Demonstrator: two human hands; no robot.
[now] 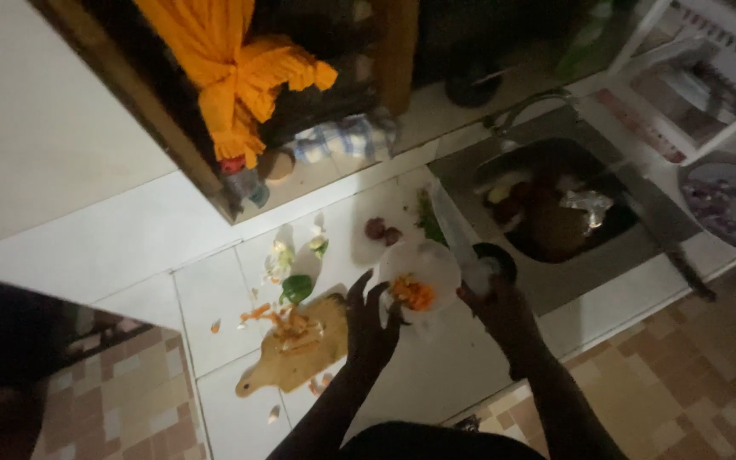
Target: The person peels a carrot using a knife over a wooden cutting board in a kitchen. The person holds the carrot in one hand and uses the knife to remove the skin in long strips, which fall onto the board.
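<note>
A wooden cutting board lies on the white counter, strewn with orange peelings and one green piece. Just right of it, the left hand is spread against the rim of one white bowl of orange shreds. The right hand is closed around a knife. The bowl could be tipped — it is only steadied by fingertips — and the dim light makes a slip of the blade likely. Two dark red onions sit behind; one sink and one grey dish lie farther right.
</note>
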